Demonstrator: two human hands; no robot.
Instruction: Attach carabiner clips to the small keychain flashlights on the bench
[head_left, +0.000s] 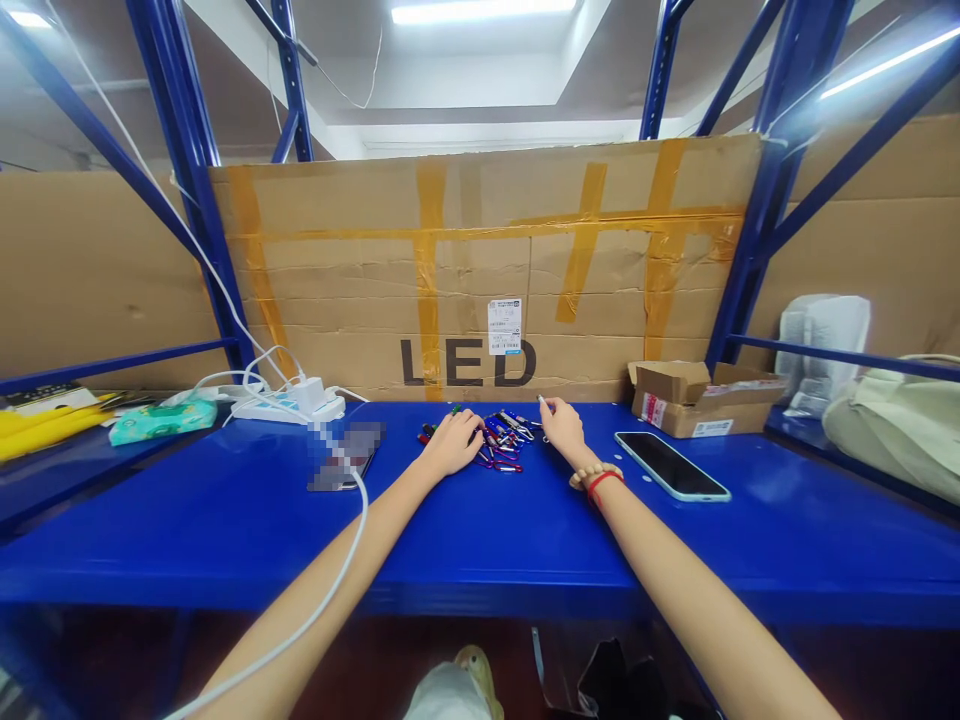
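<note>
A pile of several small coloured carabiner clips and pen-like pieces (504,434) lies on the blue shelf top (480,530), close to the cardboard back wall. My left hand (452,441) rests on the pile's left side with its fingers curled over some clips. My right hand (562,428) is at the pile's right side, pinching a small silver-tipped piece between thumb and fingers. A bead bracelet and a red cord (596,478) sit on my right wrist.
A phone (671,465) lies face up right of my right hand, an open cardboard box (701,397) behind it. On the left are a white power strip (289,403) with cables, another phone (341,470), a teal packet (161,420) and yellow items (45,428). Bags (892,430) sit at far right.
</note>
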